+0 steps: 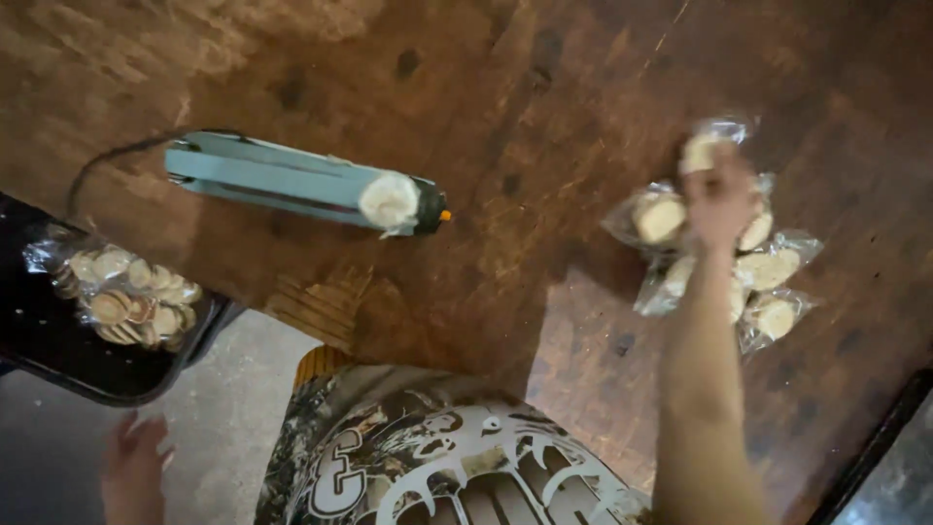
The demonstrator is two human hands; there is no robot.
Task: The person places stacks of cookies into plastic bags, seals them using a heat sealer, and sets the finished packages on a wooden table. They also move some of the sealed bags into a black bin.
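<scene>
My right hand (719,199) reaches out over the wooden table (505,146) and rests on a heap of small clear packets of pale round biscuits (768,267). One packet (702,148) sits at its fingertips; whether the fingers grip it is blurred. My left hand (131,467) hangs low at the lower left, below the table edge, fingers spread and holding nothing. It is nearest a dark tray (58,365) that carries a clear bag of round biscuits (126,292).
A long pale-blue bag sealer (282,180) with a black end and a dark cord lies on the table's left half. A grey floor shows below the table edge. My patterned clothing (437,457) fills the bottom centre.
</scene>
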